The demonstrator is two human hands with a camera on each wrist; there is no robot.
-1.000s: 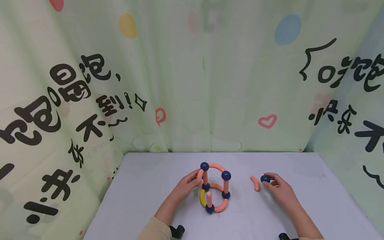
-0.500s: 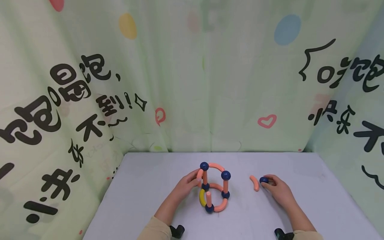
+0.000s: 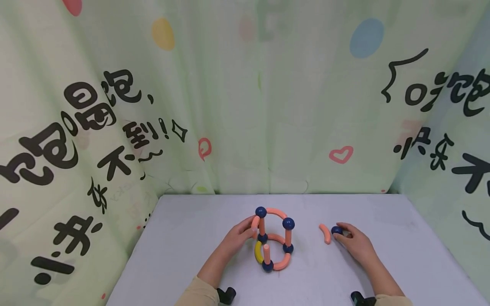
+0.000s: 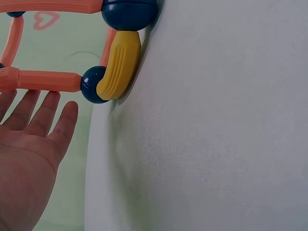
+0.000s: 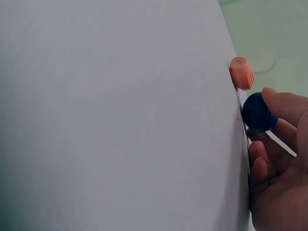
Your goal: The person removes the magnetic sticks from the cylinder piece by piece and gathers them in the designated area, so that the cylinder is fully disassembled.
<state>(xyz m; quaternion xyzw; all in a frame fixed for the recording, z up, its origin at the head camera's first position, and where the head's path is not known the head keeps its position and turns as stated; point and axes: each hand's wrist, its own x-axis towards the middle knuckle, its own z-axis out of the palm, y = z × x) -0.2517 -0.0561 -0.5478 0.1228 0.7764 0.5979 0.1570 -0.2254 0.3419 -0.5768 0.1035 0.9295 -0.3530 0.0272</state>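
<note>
Pale green curtains [image 3: 298, 106], printed with bold black lettering, coloured ovals and pink hearts, hang behind and on both sides of a white-topped table [image 3: 183, 242]. Near its middle stands a construction of smooth blue balls and orange sticks [image 3: 262, 228]. Three balls sit at its base, linked by two curved orange sticks and a ribbed, curved yellow stick [image 4: 121, 62] on the left. Three straight orange sticks rise from them; two carry blue balls on top, joined by a curved orange stick, while the front upright [image 3: 266, 254] ends bare.

From the left-hand upper ball hangs another curved orange stick [image 3: 255, 222] — the left hand [image 3: 238, 236] grasps this one between thumb and fingers, the other fingers stretched out beside the frame. Well apart to the right, the right hand [image 3: 357, 243] pinches a separate glossy blue ball [image 5: 257, 113] between thumb and fingertip, low over the table. Just beside that ball lies a loose, short curved orange stick [image 3: 325, 234]. Beige sleeves [image 3: 197, 293] cover both forearms, with black devices [image 3: 226, 296] at the wrists.
</note>
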